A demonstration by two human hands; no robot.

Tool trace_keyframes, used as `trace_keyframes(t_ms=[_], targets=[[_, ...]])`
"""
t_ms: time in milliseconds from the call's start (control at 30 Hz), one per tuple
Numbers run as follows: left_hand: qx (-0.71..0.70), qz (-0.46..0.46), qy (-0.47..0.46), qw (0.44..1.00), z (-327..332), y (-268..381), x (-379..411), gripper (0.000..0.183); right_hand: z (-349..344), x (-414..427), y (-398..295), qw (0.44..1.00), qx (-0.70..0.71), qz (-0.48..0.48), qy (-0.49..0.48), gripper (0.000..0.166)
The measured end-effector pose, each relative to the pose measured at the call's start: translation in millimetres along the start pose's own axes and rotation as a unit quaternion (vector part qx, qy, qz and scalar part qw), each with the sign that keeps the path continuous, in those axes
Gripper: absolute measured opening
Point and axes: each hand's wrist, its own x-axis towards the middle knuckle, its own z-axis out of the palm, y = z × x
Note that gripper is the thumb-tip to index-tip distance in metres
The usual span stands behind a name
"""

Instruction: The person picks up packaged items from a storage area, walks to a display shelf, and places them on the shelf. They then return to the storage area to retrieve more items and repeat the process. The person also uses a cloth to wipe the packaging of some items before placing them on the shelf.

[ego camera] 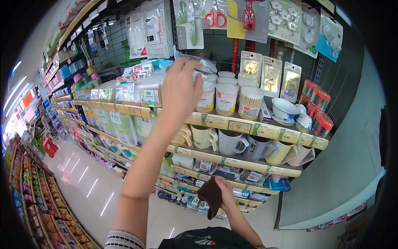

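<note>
My left hand (pixel 183 85) reaches up over the upper shelf, back of the hand towards me, thumb apart from the fingers. Just behind its fingertips lies a clear plastic packet (pixel 207 64) with something grey inside; whether the fingers grip it is hidden. Below the hand and to its right stand round tubs of cotton swabs (pixel 227 96) and a tub of toothpicks (pixel 250 99). Boxed cotton swabs (pixel 149 93) sit to its left. Lower down, my right hand (pixel 226 191) holds a folded dark brown cloth (pixel 210 196) in front of the lower shelves.
Plastic mugs (pixel 230 141) line the shelf beneath, behind a price-label rail (pixel 217 123). Blister-packed scissors (pixel 215 17) and hooks hang above. A porcelain bowl (pixel 284 107) and red-lidded jars (pixel 321 121) stand at right, near a pale panel (pixel 345 140). Snack shelves (pixel 43 199) line the aisle's left.
</note>
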Motion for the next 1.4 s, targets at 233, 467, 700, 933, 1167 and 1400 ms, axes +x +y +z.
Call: trace_keyframes(t_ms=[233,467,700,933,1167,1400], targets=[[0.123,0.007,-0.129,0.984,52.6,-39.4,36.9,0.016,36.3,-24.4,-35.6,0.993,-0.058,-0.022,-0.099,0.02],[-0.057,-0.008,0.026,0.998,34.4,-40.4,28.5,0.005,56.7,-29.8,-65.9,0.993,-0.031,-0.053,-0.096,0.019],[-0.151,-0.094,0.095,0.979,-18.7,1.9,-24.2,0.009,77.0,-18.1,-107.9,0.988,0.016,-0.102,-0.112,0.037],[-0.098,0.038,0.11,0.988,-76.5,30.6,-143.8,0.015,86.4,-37.2,-130.9,0.962,0.017,-0.198,-0.186,0.074],[-0.416,-0.297,0.05,0.858,-100.0,49.8,-218.6,0.03,50.3,-49.0,-103.9,0.962,-0.123,-0.145,-0.196,0.056],[-0.538,-0.625,-0.055,0.564,-93.0,64.5,-202.6,0.042,25.4,-63.8,-76.4,0.939,-0.221,-0.12,-0.234,0.059]])
